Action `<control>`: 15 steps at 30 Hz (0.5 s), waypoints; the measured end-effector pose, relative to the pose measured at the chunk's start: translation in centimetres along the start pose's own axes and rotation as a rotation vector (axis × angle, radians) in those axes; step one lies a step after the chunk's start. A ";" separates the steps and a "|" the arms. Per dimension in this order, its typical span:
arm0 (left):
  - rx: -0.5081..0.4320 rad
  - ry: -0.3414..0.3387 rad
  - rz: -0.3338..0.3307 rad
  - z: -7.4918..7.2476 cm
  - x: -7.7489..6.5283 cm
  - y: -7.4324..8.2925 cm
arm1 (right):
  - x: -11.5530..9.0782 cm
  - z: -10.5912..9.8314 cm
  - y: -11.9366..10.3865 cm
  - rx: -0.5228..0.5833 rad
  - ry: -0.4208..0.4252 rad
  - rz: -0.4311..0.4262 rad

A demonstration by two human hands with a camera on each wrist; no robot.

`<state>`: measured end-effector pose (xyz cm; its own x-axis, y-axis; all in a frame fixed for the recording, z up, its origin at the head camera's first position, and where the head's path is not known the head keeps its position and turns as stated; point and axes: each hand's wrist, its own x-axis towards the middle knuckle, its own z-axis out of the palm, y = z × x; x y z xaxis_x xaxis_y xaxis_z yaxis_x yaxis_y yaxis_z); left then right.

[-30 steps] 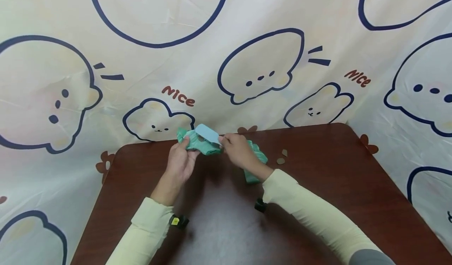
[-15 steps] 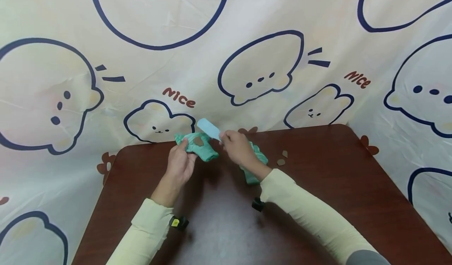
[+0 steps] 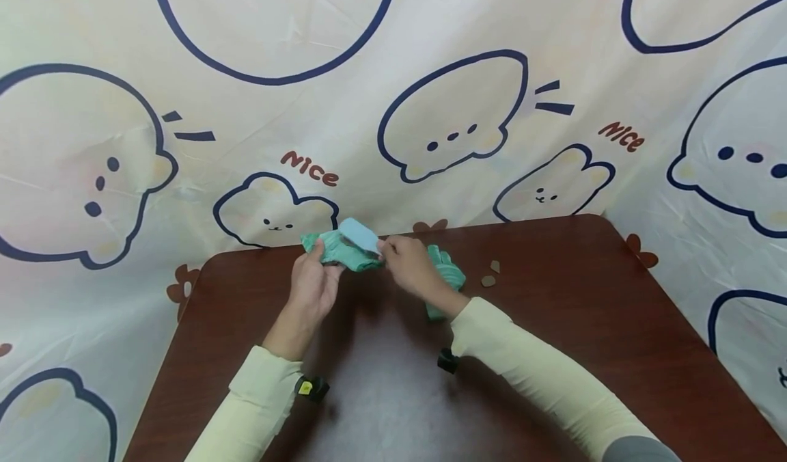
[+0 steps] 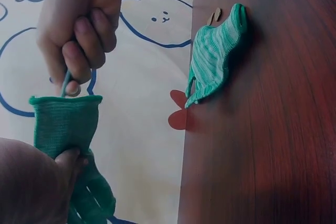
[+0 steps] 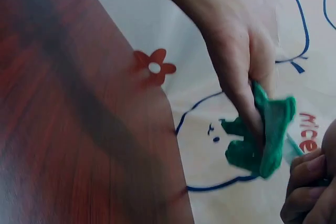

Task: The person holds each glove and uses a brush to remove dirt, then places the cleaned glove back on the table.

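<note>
Over the far edge of the table, my left hand (image 3: 313, 288) holds a green knitted glove (image 3: 341, 251), thumb on top. My right hand (image 3: 408, 264) grips the thin handle of a light blue tool (image 3: 359, 235) with a flat, rounded head; I cannot tell its exact kind. That head lies over the glove in the head view. In the left wrist view the cuff of the held glove (image 4: 65, 124) faces the right hand (image 4: 84, 35), and the tool's head is hidden behind it. The right wrist view shows the glove (image 5: 274, 135) edge-on.
A second green glove (image 3: 449, 270) lies on the dark red-brown table (image 3: 553, 339), partly behind the right wrist. Two small brown pieces (image 3: 488, 281) lie to its right. A printed cloth (image 3: 344, 120) hangs behind and along the sides of the table.
Half a second ago the tool was raised off the glove and a brown patch showed on it. Now the head is lowered over the glove, covering that patch.
</note>
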<state>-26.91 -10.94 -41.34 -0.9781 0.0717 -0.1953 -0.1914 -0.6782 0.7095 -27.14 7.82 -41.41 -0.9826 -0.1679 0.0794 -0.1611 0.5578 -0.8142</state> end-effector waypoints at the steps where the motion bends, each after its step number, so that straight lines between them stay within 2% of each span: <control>1: 0.000 -0.003 0.001 -0.1 0.0 0.0 | 0.2 -0.1 0.2 0.000 0.012 0.003; 8: 0.033 -0.007 -0.013 -0.4 0.0 -0.1 | 1.2 -0.3 1.3 -0.038 0.040 0.031; 12: 0.042 0.016 -0.019 -0.5 -0.1 -0.5 | 1.0 -0.2 0.9 0.005 0.064 0.022; 15: 0.042 0.032 -0.023 -0.6 0.0 -0.6 | 0.5 -0.2 0.3 0.062 0.023 0.011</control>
<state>-26.70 -10.94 -42.14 -0.9705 0.0634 -0.2328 -0.2178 -0.6457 0.7319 -27.70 8.05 -41.56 -0.9863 -0.1428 0.0827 -0.1447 0.5080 -0.8491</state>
